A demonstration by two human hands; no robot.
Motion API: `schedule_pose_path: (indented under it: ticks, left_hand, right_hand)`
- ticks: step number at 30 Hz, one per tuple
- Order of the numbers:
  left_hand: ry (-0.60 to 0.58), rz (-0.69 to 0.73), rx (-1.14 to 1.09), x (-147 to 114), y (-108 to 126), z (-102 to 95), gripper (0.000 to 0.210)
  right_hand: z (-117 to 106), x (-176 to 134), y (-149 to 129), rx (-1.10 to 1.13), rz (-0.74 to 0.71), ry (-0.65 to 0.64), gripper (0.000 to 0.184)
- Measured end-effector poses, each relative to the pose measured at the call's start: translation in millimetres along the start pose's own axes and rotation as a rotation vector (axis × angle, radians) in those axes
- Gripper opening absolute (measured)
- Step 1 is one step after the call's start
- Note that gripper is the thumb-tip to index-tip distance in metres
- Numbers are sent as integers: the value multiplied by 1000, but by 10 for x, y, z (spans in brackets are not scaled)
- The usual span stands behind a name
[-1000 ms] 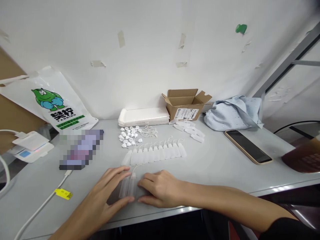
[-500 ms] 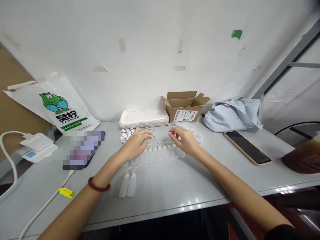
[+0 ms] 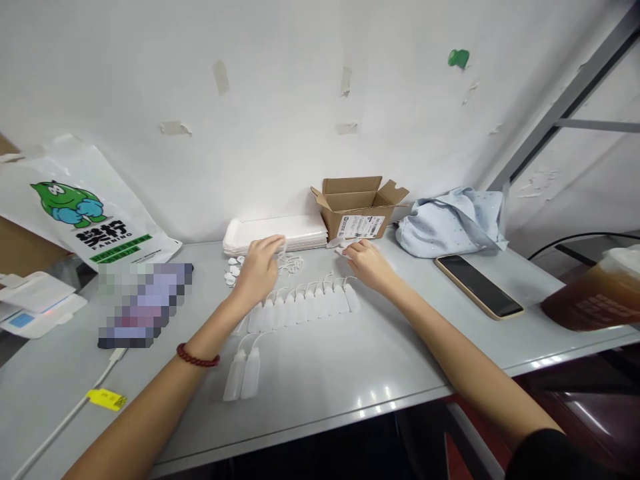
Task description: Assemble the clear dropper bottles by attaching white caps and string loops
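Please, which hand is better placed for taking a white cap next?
Probably the left hand: it is right beside the white caps, while the right hand is farther away, before the cardboard box.

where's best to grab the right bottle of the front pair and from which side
Probably take the right bottle by its broad body, coming from the right: the left bottle crowds its other side, and its far end narrows, leaving less to grip.
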State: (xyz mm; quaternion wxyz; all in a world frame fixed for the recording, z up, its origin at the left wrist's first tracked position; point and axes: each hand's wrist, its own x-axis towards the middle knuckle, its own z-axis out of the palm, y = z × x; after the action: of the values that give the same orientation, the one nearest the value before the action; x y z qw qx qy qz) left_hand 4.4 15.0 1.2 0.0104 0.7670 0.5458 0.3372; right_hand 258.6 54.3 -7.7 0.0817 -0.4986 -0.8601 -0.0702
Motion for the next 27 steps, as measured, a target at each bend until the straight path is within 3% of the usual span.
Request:
schedule_pose_path:
  ticks: [3, 10, 15, 22, 27]
  left_hand:
    - [132, -172, -102, -127, -34, -138, 50]
    - [222, -435, -303, -211, 68, -323, 29]
    - [194, -448, -384, -220, 208, -344, 20]
    - [90, -576, -583, -258, 298, -318, 31]
    - [81, -583, -641, -257, 328, -316, 26]
  right_hand:
    - [29, 4, 10, -12, 7, -10, 30]
    - [30, 16, 1, -7, 16, -13, 27]
    - [58, 24, -29, -12, 51, -7, 28]
    - [189, 45, -41, -23, 132, -32, 28]
    - [166, 39, -61, -29, 195, -42, 25]
